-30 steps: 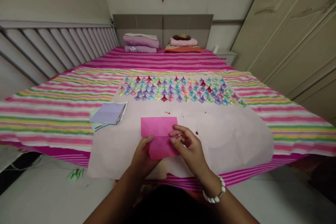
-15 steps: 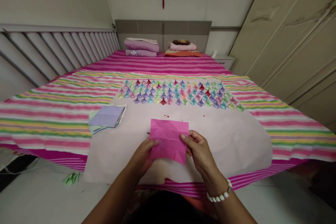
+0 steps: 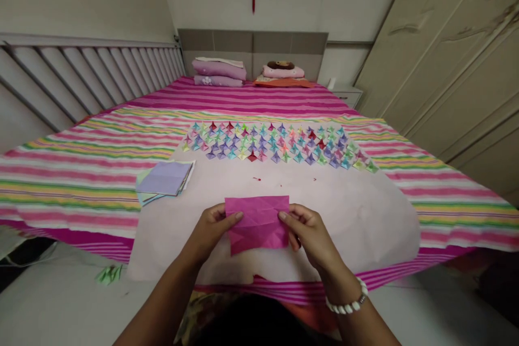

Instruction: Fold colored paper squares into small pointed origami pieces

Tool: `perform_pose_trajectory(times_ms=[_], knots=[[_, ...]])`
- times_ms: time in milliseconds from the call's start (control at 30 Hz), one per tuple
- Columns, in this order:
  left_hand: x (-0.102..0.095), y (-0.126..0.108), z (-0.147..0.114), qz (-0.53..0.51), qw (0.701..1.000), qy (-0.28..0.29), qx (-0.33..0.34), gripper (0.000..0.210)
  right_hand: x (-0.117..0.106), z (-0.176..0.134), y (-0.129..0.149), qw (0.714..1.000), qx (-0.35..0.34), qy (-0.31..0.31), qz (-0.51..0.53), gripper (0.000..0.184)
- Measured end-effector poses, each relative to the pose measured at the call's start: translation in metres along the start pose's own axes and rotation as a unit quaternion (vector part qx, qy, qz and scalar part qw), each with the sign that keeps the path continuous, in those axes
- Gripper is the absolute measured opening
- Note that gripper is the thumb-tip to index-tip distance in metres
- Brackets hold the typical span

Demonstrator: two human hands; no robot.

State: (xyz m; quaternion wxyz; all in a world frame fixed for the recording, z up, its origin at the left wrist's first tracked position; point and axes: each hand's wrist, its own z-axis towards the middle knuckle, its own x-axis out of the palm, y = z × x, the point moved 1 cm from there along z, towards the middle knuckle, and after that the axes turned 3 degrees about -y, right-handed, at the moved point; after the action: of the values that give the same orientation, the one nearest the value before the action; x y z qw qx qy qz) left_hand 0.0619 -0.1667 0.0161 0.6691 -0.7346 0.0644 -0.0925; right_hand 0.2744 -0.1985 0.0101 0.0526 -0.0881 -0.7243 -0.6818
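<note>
A creased magenta square of paper (image 3: 258,227) is held up between both hands, above a large pale sheet (image 3: 348,216) spread on the bed. My left hand (image 3: 213,230) pinches its left edge, thumb on the near face and fingers behind. At the right edge, my right hand (image 3: 306,227) grips it the same way, with a white bracelet on that wrist. Fold lines cross the paper. Beyond it, several rows of small folded paper pieces (image 3: 275,157) in many colours stand along the far part of the sheet.
To the left lies a stack of coloured paper squares (image 3: 164,178). Small red scraps (image 3: 257,179) dot the sheet. A striped bedspread (image 3: 73,173) surrounds it, and a crumpled green paper (image 3: 108,274) is on the floor. Folded bedding (image 3: 219,71) sits by the headboard.
My left hand has shifted up and left along the paper's edge. The magenta paper has tilted and now sits slightly lower and more level.
</note>
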Motion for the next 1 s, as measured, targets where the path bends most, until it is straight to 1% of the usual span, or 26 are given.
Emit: perform_pose_trajectory(times_ms=[67,100,200,233,267,333,367,400,433,500,567,700,767,800,867,933,1000], knots=[[-0.002,-0.002,0.001,0.013,1.0,-0.006,0.006,0.027,0.0,0.0,0.001,1.0,0.008,0.016,0.018,0.022],[-0.003,-0.001,0.002,0.023,0.999,-0.019,0.014,0.027,0.0,0.0,0.002,1.0,-0.001,0.017,0.024,0.022],[-0.005,0.008,0.006,0.05,0.994,-0.081,0.051,0.028,0.002,-0.002,0.004,0.998,-0.057,0.003,0.012,0.017],[-0.005,0.013,0.007,0.054,0.991,-0.101,0.062,0.035,0.003,-0.003,0.005,0.997,-0.076,-0.001,0.004,0.015],[-0.005,0.019,0.008,0.054,0.989,-0.12,0.068,0.05,0.004,-0.004,0.005,0.995,-0.095,-0.002,-0.005,0.012],[-0.003,0.029,0.007,0.029,0.988,-0.142,0.056,0.084,0.006,-0.007,0.004,0.99,-0.137,0.007,-0.022,0.007],[-0.001,0.034,0.005,0.008,0.99,-0.137,0.041,0.095,0.007,-0.008,0.004,0.986,-0.16,0.016,-0.031,0.004],[0.001,0.037,0.003,-0.015,0.993,-0.113,0.02,0.1,0.008,-0.01,0.003,0.982,-0.182,0.026,-0.04,0.004],[0.002,0.039,0.001,-0.034,0.996,-0.086,0.003,0.1,0.009,-0.011,0.002,0.978,-0.199,0.038,-0.049,0.006],[0.003,0.037,-0.002,-0.052,0.996,-0.069,0.0,0.096,0.01,-0.013,0.001,0.971,-0.222,0.062,-0.06,0.009],[0.001,0.031,-0.003,-0.036,0.998,-0.049,0.016,0.087,0.01,-0.014,0.0,0.968,-0.23,0.078,-0.058,0.011],[-0.007,0.017,0.0,0.041,0.997,0.032,0.062,0.045,0.005,-0.013,0.0,0.967,-0.239,0.081,-0.042,0.013],[-0.009,0.011,0.0,0.067,0.994,0.048,0.067,0.031,0.002,-0.013,0.001,0.965,-0.245,0.077,-0.047,0.013],[-0.008,0.009,0.0,0.074,0.994,0.051,0.065,0.029,0.001,-0.013,0.001,0.965,-0.246,0.074,-0.053,0.013],[-0.006,0.004,-0.002,0.09,0.993,0.034,0.062,0.027,-0.001,-0.012,0.002,0.966,-0.244,0.063,-0.063,0.009],[-0.001,-0.001,-0.004,0.1,0.993,-0.002,0.061,0.019,-0.001,-0.011,0.002,0.967,-0.242,0.044,-0.062,0.008],[0.004,-0.006,-0.006,0.091,0.993,-0.038,0.069,0.012,0.002,-0.01,0.001,0.971,-0.232,0.017,-0.045,0.013]])
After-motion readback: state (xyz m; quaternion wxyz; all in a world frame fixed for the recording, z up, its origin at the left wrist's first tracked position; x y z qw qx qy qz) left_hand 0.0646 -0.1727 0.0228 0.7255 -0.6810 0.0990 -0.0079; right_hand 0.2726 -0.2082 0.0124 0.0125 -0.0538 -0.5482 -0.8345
